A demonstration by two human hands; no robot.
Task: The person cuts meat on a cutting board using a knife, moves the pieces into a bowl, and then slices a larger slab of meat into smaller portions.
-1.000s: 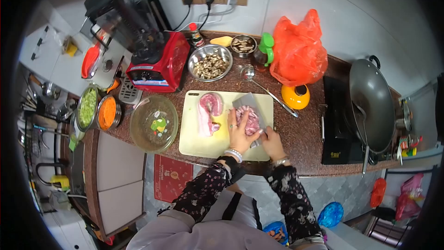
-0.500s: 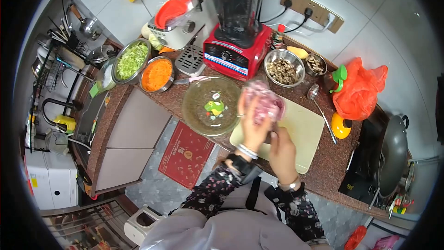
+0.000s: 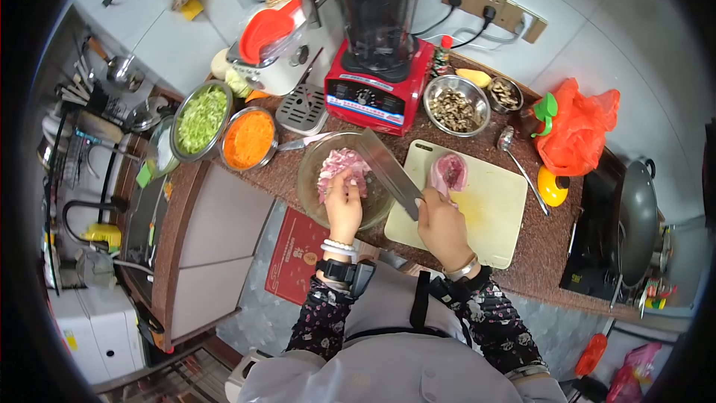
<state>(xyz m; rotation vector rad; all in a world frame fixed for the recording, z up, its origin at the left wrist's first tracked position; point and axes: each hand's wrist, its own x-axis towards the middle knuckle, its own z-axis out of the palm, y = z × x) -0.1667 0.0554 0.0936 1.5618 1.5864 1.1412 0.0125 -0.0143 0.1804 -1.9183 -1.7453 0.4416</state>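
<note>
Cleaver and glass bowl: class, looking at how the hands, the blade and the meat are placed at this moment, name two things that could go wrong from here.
1. The right hand holds the cleaver slanted over the glass bowl, close to the left hand moving cut meat; a slip could nick fingers or strike the glass.
2. The bowl sits near the counter edge; a push might tip it off.
</note>
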